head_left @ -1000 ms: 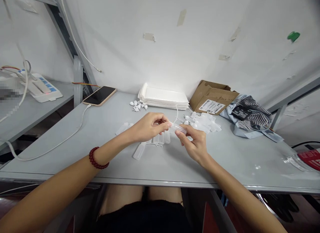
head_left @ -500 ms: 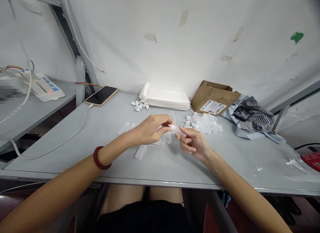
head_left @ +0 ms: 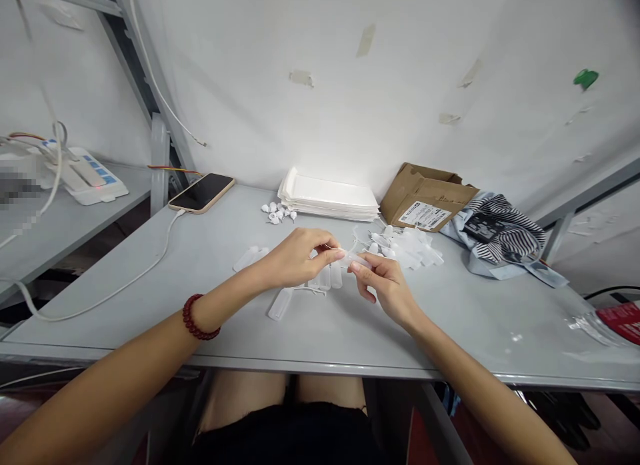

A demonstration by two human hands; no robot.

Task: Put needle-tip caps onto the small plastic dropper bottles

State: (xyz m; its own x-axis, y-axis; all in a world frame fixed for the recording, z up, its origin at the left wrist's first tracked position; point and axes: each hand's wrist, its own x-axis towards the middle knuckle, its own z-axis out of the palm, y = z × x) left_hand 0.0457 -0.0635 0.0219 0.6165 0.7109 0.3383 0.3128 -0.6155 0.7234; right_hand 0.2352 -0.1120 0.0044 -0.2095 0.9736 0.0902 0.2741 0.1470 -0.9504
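Both hands are meeting mid-table: the left hand (head_left: 295,255) and right hand (head_left: 385,285) are pinching one small clear tube (head_left: 356,259), apparently capping it. Finished-looking tubes (head_left: 320,282) are lying near; a loose pile (head_left: 407,245) is waiting far right.

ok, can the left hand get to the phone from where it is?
Probably yes. The phone lies face up at the table's far left corner, with only bare tabletop and its cable between it and the left hand. But that hand pinches a small clear tube together with the right hand.
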